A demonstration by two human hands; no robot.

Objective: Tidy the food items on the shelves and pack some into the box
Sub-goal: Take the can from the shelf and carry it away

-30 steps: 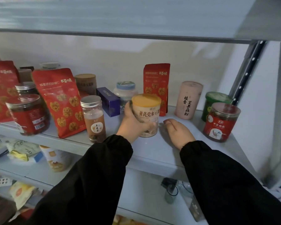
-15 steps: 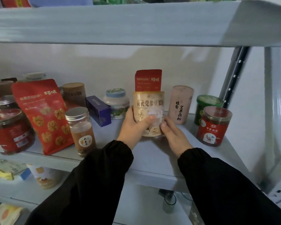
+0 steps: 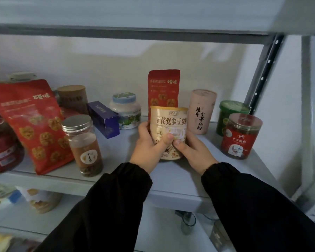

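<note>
A cream soy-powder can (image 3: 168,122) with a yellow lid stands upright at the middle of the grey shelf (image 3: 171,180). My left hand (image 3: 148,148) grips its left side, thumb across the front. My right hand (image 3: 193,151) grips its right side, thumb on the lower front. Right behind the can stands a small red snack pouch (image 3: 163,88). A pink paper tube (image 3: 201,110) is just to the right of the can.
To the right stand a green-lidded jar (image 3: 229,115) and a red-labelled jar (image 3: 241,137). Left of the can are a white tub (image 3: 125,110), a purple box (image 3: 104,119), a metal-lidded jar (image 3: 84,144), a large red pouch (image 3: 31,122) and more jars. A lower shelf holds packets.
My right hand came off the shelf surface and closed on the can's right side. The can moved slightly back toward the red pouch, and the view shifted.
</note>
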